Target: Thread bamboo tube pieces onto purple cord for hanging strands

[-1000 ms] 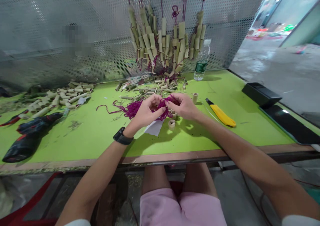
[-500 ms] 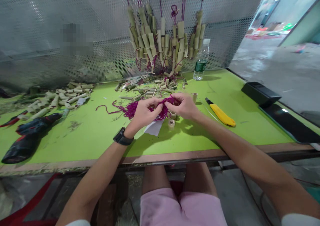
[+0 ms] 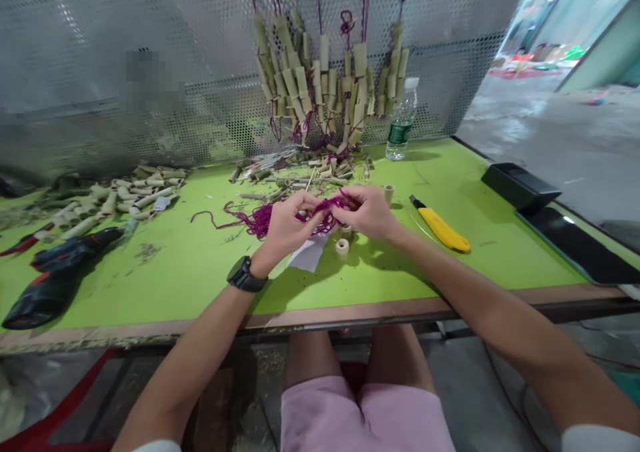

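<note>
A tangled bundle of purple cord (image 3: 260, 221) lies on the green tabletop, with one loose end trailing left. My left hand (image 3: 293, 222) is closed on a part of this cord, thumb against fingers. Just to its right, my right hand (image 3: 369, 213) pinches the same cord, and a short stretch shows between the two. The exact grip of the fingertips is partly hidden. Below my hands stand short bamboo rings (image 3: 342, 247) beside a white slip of paper (image 3: 307, 255). Another small bamboo tube (image 3: 389, 194) stands behind my right hand.
A yellow utility knife (image 3: 443, 229), a black box (image 3: 521, 187) and a phone (image 3: 577, 245) lie to the right. A power drill (image 3: 60, 272) and bamboo pieces (image 3: 113, 197) are at left. Bamboo strings (image 3: 295, 72) hang behind, near a water bottle (image 3: 401, 122).
My fingers have shifted slightly on the cord, and a little more of it shows between my hands. Nothing else on the table has visibly moved.
</note>
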Available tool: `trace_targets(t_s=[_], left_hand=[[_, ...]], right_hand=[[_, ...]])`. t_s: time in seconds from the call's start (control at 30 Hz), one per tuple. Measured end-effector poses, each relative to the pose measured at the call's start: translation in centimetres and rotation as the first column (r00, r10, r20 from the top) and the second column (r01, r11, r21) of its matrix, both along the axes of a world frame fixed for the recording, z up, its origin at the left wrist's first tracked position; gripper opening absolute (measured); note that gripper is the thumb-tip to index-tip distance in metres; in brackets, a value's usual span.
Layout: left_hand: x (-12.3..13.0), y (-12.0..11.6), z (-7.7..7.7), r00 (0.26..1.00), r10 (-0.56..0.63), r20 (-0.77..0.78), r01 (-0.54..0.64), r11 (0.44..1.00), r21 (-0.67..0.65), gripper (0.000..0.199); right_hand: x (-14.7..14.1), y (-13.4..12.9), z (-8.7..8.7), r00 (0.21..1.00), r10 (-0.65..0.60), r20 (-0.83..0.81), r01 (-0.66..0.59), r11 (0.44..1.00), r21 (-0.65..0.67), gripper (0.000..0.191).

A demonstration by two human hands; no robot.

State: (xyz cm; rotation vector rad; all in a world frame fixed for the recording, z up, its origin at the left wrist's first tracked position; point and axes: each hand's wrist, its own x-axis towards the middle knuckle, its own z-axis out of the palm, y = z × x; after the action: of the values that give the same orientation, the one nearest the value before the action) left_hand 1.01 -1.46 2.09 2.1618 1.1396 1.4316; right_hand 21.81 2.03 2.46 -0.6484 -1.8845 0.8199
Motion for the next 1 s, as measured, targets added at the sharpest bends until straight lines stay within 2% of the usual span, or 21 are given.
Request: trace_targets(t_s=[0.2, 0.37, 0.47, 0.57, 0.67, 0.77, 0.87, 1.0], left_hand=[[0.25, -0.12, 0.0, 0.999, 0.026, -0.019, -0.026, 1.0, 0.0, 0.008], [0.41, -0.18, 0.02, 0.999, 0.037, 0.021, -0.037, 0.999, -0.017, 0.012], [0.36, -0.04, -0.08, 0.997, 0.036, 0.071, -0.032, 0.998, -0.056, 0.012], [0.35, 0.22, -0.31, 0.986, -0.013, 0.163, 0.032, 0.993, -0.117, 0.012], [0.41, 0.46, -0.46, 0.967, -0.068, 0.246, 0.111, 0.98, -0.164, 0.019], [0.41, 0.56, -0.41, 0.958, -0.073, 0.279, 0.126, 0.976, -0.177, 0.031], [0.31, 0.52, -0.27, 0.962, -0.058, 0.266, 0.101, 0.983, -0.151, 0.041], [0.22, 0.44, -0.16, 0.967, -0.073, 0.244, 0.104, 0.988, -0.118, 0.044]], right_hand=[[0.05, 0.11, -0.06, 0.997, -0.048, 0.052, 0.043, 0.994, 0.1, 0.029], [-0.08, 0.05, -0.05, 0.989, -0.105, 0.107, 0.092, 0.988, 0.121, 0.034], [-0.05, 0.14, -0.07, 0.989, -0.103, 0.103, 0.092, 0.99, 0.107, 0.035], [0.12, 0.22, -0.09, 0.993, -0.088, 0.083, 0.08, 0.992, 0.093, 0.032], [0.31, 0.2, -0.1, 0.997, -0.045, 0.058, 0.041, 0.996, 0.082, 0.03], [0.33, 0.11, -0.15, 0.999, 0.009, 0.032, -0.011, 0.998, 0.068, 0.029], [0.14, 0.03, -0.26, 1.0, -0.031, 0.0, 0.031, 0.994, 0.105, 0.022], [-0.11, -0.01, -0.37, 0.997, -0.051, -0.055, 0.06, 0.983, 0.176, 0.017]])
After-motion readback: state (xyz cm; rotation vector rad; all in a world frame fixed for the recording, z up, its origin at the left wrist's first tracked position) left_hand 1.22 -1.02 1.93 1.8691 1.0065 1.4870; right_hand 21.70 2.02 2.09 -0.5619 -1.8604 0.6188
